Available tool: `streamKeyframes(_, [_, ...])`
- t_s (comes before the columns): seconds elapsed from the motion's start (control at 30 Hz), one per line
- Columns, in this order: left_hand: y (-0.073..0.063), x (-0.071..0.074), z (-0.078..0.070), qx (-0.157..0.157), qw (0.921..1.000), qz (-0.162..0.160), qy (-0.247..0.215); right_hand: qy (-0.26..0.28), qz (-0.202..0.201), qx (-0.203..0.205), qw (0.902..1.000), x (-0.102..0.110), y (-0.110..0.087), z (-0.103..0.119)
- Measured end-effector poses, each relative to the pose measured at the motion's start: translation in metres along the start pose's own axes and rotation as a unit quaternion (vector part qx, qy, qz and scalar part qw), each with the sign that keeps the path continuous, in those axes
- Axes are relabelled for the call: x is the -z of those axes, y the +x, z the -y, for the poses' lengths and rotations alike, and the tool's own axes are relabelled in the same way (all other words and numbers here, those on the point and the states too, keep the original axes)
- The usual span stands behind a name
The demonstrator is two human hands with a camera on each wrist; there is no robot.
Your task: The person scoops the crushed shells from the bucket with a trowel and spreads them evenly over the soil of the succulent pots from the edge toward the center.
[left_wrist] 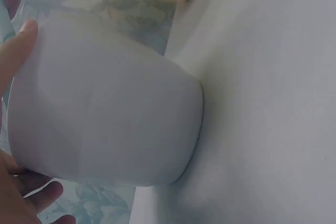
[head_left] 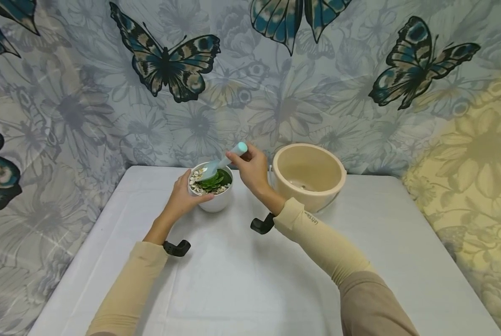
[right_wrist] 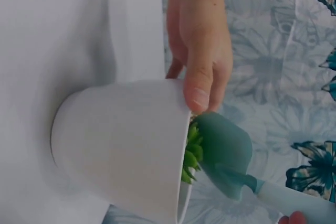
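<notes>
A small white pot stands on the white table, holding a green succulent ringed with pale pebbles. My left hand grips the pot's near-left side, thumb on its rim. My right hand holds a teal scoop by its handle, blade tip down among the pebbles at the pot's top. The left wrist view shows only the pot's wall and my fingers.
A larger beige pot stands right of the white pot, close to my right forearm. A butterfly-and-flower printed cloth hangs behind and beside the table. Black wrist mounts sit on both sleeves.
</notes>
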State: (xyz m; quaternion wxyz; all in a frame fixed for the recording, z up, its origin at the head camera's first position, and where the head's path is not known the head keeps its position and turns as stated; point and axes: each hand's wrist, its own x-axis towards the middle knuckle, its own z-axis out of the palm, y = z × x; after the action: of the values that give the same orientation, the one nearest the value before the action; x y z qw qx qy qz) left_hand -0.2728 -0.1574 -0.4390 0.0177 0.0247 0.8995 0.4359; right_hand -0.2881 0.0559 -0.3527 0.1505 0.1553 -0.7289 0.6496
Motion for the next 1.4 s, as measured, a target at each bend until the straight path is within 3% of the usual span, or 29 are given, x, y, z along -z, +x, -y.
streamKeyframes(0.17, [-0.001, 0.002, 0.0, -0.008, 0.9995, -0.006, 0.029, 0.005, -0.005, 0.016, 0.9999, -0.005, -0.004, -0.005])
streamKeyframes(0.37, [0.002, 0.004, 0.004, -0.004, 0.9998, 0.019, 0.003, -0.01, -0.019, 0.034, 0.9992, -0.008, -0.007, -0.005])
streamKeyframes(0.63, [0.001, -0.001, 0.002, -0.012, 0.9999, -0.011, -0.004, -0.018, -0.024, 0.059, 0.9978, -0.006, -0.002, -0.003])
streamKeyframes(0.97, [0.003, 0.004, 0.008, -0.008, 0.9996, 0.024, -0.016, -0.025, -0.016, 0.045, 0.9986, -0.011, -0.003, -0.008])
streamKeyframes(1.27, [0.002, -0.004, 0.007, -0.01, 0.9995, -0.025, -0.018, -0.035, -0.025, 0.057, 0.9975, -0.013, -0.004, -0.004])
streamKeyframes(1.4, [0.0, -0.005, 0.004, -0.013, 0.9994, -0.032, -0.002, -0.046, -0.025, 0.062, 0.9967, -0.015, -0.004, -0.003])
